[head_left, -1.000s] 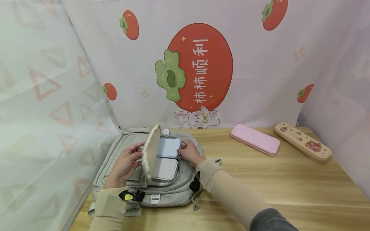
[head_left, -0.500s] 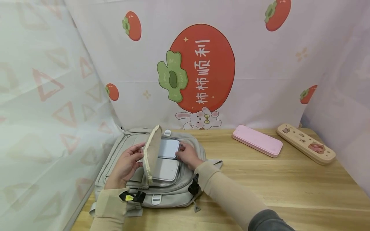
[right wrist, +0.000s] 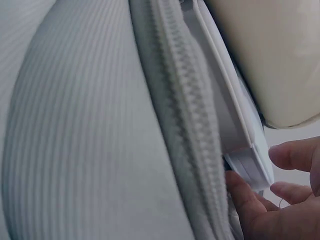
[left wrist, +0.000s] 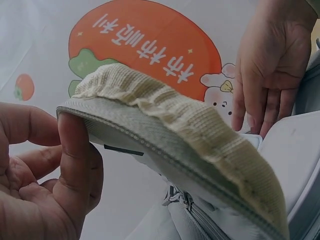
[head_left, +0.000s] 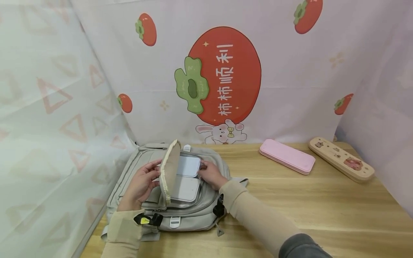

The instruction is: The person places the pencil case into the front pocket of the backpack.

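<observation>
A grey backpack (head_left: 196, 224) lies on the table with one pocket unzipped. My left hand (head_left: 141, 184) pinches the cream-edged pocket flap (head_left: 171, 172) between thumb and fingers, holding it raised. Two flat cases lie side by side inside, their left ends hidden by the flap: a light blue case (head_left: 189, 166) at the back and a white case (head_left: 186, 189) nearer me. My right hand (head_left: 213, 174) is at the blue case's right end. Its fingers (left wrist: 272, 112) point down, fairly straight, and in the right wrist view the fingertips meet the case's end.
On the wooden table (head_left: 290, 204), a pink case (head_left: 287, 156) and a cream case with animal pictures (head_left: 341, 159) lie to the right. A printed cloth (head_left: 277, 107) hangs behind, and another cloth (head_left: 55, 143) borders the left side.
The blue case has slid slightly left, further under the flap, with my right hand following it. My left hand keeps the flap raised in the same place.
</observation>
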{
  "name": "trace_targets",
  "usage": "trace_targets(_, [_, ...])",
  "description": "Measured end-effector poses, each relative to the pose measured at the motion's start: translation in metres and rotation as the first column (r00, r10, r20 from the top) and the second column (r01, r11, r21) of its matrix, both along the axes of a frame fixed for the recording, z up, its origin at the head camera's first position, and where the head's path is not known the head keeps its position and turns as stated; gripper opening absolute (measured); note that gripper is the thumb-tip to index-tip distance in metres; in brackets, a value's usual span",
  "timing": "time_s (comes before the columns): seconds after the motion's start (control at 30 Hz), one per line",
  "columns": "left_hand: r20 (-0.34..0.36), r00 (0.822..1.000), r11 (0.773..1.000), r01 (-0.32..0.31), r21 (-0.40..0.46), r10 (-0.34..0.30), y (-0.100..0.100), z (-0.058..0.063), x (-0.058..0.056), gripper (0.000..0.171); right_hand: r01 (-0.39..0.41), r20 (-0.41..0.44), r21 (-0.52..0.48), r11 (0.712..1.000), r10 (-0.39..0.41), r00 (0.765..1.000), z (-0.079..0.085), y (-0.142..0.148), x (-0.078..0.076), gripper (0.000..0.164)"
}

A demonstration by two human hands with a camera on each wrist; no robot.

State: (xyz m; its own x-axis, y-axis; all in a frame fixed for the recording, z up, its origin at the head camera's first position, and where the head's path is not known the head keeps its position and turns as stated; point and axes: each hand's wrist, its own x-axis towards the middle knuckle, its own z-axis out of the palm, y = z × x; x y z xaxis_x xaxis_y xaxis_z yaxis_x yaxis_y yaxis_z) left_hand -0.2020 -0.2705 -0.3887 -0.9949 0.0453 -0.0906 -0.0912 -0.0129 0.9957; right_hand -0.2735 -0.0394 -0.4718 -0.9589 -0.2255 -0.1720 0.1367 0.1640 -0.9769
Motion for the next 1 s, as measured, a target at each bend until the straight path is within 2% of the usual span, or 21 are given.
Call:
trace_targets(0.13, [0.009,1.000,1.000,0.004,0.004,-0.004,0.003,-0.001,0.000,0.051,-0.024,0.002,0.065,0.998,0.024,1.000,0.002,0.009,0.002,0.059])
trace_targets(0.43, [0.012,1.000,1.000,0.009,-0.009,-0.009,0.004,0.001,-0.001,0.051,-0.053,0.003,0.031,0.998,0.053,0.999,0.011,0.030,0.004,0.052])
trace_targets(0.57, [0.009,1.000,1.000,0.015,-0.022,-0.015,0.002,0.001,-0.001,0.051,-0.030,0.001,-0.015,0.999,0.030,1.000,0.017,0.049,0.003,0.046])
trace_targets(0.87, [0.005,1.000,1.000,0.017,-0.018,-0.017,0.004,0.002,0.001,0.051,0.079,0.021,-0.064,0.995,-0.077,0.997,0.022,0.101,-0.004,0.045])
trace_targets(1.0, [-0.001,1.000,0.999,0.028,-0.020,-0.028,0.006,0.005,0.002,0.052,0.091,0.017,-0.063,0.994,-0.090,0.996,0.025,0.120,-0.006,0.045])
